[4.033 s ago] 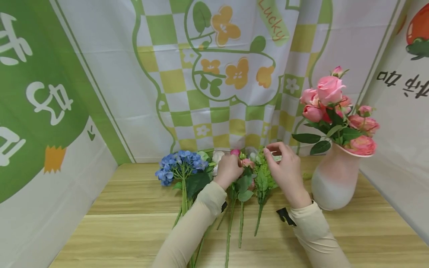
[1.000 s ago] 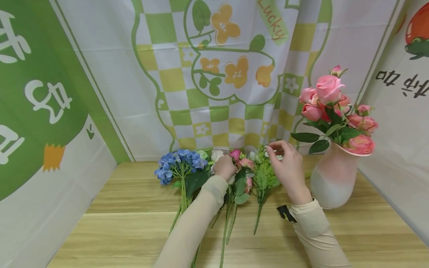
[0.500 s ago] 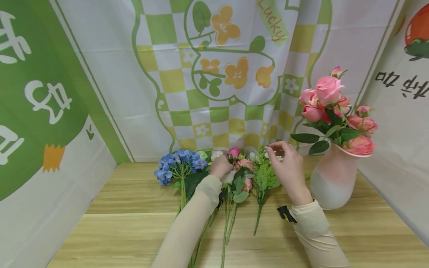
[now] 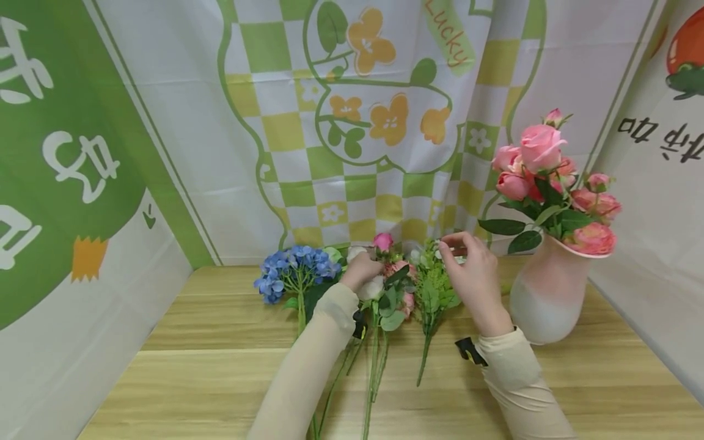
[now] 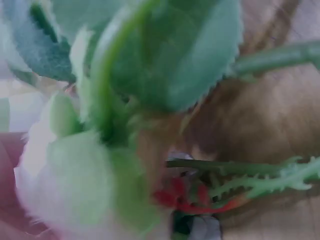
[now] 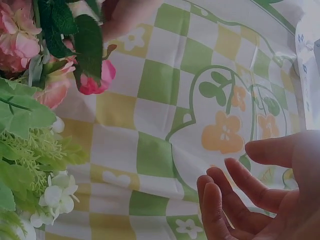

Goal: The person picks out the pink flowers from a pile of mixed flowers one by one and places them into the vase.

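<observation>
My left hand (image 4: 360, 272) reaches among loose artificial flowers, its curled fingertips at the stem just below a bright pink rose bud (image 4: 383, 241); the exact pinch is hidden. Below that hand lies a white rose (image 4: 371, 288), and a pale flower with green sepals (image 5: 85, 180) fills the left wrist view, blurred. Peach-pink flowers (image 4: 408, 302) sit beside the leaves. My right hand (image 4: 474, 278) hovers by the green sprig (image 4: 431, 293). Seen from the right wrist, its fingers (image 6: 260, 192) are bent loosely, holding nothing.
Blue hydrangeas (image 4: 297, 269) lie at the left of the flower row on the wooden table (image 4: 198, 366). A pink-and-white vase (image 4: 550, 299) with pink roses (image 4: 541, 150) stands at right. A checked cloth (image 4: 363, 201) hangs behind.
My left hand has shifted slightly left, uncovering the white rose. The bright pink bud has risen and the leaves beside it have shifted. My right hand has barely moved.
</observation>
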The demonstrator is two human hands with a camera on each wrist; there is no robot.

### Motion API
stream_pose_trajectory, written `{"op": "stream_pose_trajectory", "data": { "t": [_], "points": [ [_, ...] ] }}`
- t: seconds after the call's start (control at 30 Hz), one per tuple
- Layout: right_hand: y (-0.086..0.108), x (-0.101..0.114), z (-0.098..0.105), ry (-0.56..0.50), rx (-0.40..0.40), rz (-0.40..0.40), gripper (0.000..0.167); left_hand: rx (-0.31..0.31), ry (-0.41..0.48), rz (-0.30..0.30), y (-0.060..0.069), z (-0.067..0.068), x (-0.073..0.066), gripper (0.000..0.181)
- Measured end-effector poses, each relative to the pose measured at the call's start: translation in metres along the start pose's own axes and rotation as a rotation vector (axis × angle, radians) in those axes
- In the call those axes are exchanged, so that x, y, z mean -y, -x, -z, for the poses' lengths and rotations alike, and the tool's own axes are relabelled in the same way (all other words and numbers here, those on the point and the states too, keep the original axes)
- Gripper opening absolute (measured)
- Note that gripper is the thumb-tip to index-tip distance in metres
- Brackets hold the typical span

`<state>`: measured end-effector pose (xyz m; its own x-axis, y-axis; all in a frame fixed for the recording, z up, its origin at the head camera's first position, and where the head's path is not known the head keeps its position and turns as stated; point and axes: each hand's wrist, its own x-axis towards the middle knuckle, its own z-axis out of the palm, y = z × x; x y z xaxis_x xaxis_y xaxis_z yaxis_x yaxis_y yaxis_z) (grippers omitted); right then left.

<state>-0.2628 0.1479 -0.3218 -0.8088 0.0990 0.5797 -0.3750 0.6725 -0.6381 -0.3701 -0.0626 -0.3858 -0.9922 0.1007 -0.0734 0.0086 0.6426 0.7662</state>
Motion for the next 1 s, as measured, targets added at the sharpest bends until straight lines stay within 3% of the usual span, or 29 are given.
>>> {"op": "stream_pose_trajectory", "data": {
  "t": [0.13,0.2,0.33,0.4,0.5,0.67,0.87,1.0],
  "points": [
    [0.001,0.000,-0.002,-0.006,0.015,-0.004,0.023,0.025,0.031,-0.041,0.002,0.007,-0.003,0.015],
    [0.001,0.000,-0.003,-0.008,0.020,-0.004,0.024,-0.009,0.027,-0.052,0.004,0.011,-0.007,0.017],
    [0.000,0.000,-0.004,-0.014,0.026,-0.006,0.024,-0.084,0.108,-0.043,0.012,0.022,-0.018,0.031],
    [-0.001,0.000,-0.005,-0.014,0.027,-0.009,0.024,-0.130,0.135,-0.062,0.017,0.027,-0.023,0.025],
    [-0.002,0.000,-0.006,-0.018,0.022,-0.019,0.024,-0.171,0.167,-0.119,0.024,0.037,-0.031,0.015],
    [-0.002,-0.001,-0.006,-0.019,0.023,-0.031,0.025,-0.202,0.239,-0.218,0.036,0.054,-0.040,0.018],
    [-0.003,0.000,-0.004,-0.035,0.023,-0.049,0.027,-0.238,0.354,-0.334,0.051,0.072,-0.041,0.018],
    [-0.005,0.002,-0.003,-0.046,0.017,-0.049,0.027,-0.264,0.415,-0.367,0.059,0.081,-0.041,0.019]
  ]
}}
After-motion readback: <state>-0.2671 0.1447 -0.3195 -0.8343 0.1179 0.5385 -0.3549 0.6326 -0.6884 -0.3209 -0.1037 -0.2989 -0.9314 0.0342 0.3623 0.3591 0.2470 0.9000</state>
